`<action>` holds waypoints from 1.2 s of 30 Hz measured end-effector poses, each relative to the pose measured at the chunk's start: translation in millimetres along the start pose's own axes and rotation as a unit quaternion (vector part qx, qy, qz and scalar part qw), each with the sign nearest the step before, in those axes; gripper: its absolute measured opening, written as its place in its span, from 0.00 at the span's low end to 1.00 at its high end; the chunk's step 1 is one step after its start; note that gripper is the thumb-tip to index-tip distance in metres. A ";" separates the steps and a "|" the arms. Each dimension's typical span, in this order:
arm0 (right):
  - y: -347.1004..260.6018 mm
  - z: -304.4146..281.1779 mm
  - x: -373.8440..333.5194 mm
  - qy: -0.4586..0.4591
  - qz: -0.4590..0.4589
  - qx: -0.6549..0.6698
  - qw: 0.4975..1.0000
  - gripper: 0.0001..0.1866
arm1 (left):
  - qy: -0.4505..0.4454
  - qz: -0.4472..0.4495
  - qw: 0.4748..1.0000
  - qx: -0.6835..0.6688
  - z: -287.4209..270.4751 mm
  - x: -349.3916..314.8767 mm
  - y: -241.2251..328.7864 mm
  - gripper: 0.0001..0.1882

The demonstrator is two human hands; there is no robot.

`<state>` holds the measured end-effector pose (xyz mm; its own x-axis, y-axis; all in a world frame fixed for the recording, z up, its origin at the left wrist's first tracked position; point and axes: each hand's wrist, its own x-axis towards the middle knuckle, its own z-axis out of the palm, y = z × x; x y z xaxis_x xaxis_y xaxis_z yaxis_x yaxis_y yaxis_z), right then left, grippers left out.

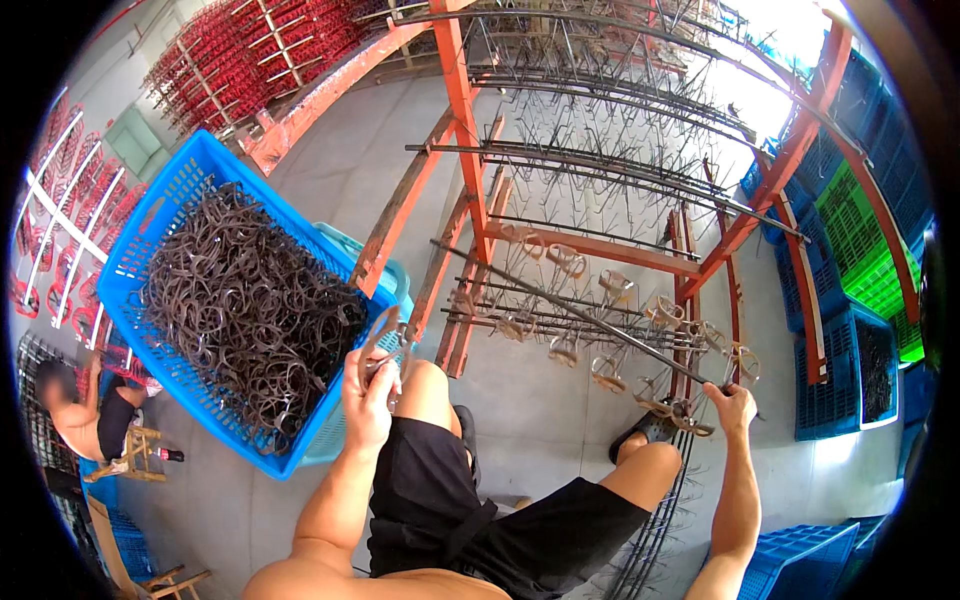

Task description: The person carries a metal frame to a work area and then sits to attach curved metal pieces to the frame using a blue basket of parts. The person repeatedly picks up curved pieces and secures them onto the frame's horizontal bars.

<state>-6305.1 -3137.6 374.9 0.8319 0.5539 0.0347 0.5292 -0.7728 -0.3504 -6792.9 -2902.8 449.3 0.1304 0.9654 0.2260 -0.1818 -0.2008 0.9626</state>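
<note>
Between the closed fingers of my left hand [372, 392] are brown, shiny glasses frames [383, 335]; how many I cannot tell. This hand is beside the right corner of a blue plastic basket [135, 290] heaped with dark brown frames [250, 300]. My right hand [735, 408] grips the near end of a long dark metal rod [570, 303], which slants away to the upper left. Translucent brown frames [607, 372] hang on thin wire prongs around and below the rod, several of them close to my right hand.
An orange rack [460, 130] stands ahead, carrying rods with many bare wire prongs [600, 130]. Blue crates [828, 370] and green crates [860, 240] are stacked at right. Racks of red pieces [250, 50] fill the far left. Another person [80, 410] sits on a stool at left.
</note>
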 end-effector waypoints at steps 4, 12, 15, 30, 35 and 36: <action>-31.5 27.3 14.0 0.022 0.002 -0.025 0.999 0.30 | -0.034 -0.034 0.999 -0.013 12.2 3.7 -15.6 0.08; -51.9 54.9 67.8 0.112 -0.110 -0.002 0.988 0.26 | -0.087 -0.138 0.986 0.023 38.8 2.8 -38.4 0.06; -41.4 57.9 99.2 0.141 -0.190 0.003 0.971 0.22 | -0.121 -0.187 0.975 0.009 45.5 5.5 -39.1 0.10; -21.1 101.2 223.2 0.167 -0.168 0.031 0.971 0.23 | -0.077 -0.306 0.948 -0.050 111.9 131.0 -29.8 0.21; -7.5 78.4 190.9 0.242 -0.078 0.205 0.945 0.23 | -0.126 -0.217 0.968 0.012 134.2 180.4 -21.1 0.17; -8.8 64.7 185.5 0.230 0.004 0.249 0.941 0.19 | -0.100 -0.209 0.973 0.001 134.7 188.9 -21.3 0.18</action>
<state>-6166.3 -3008.0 323.8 0.8806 0.2668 0.3915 0.4736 -0.4714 -0.7440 -6633.1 -2738.7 491.6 0.3792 0.9111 -0.1617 -0.0704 0.2027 0.9767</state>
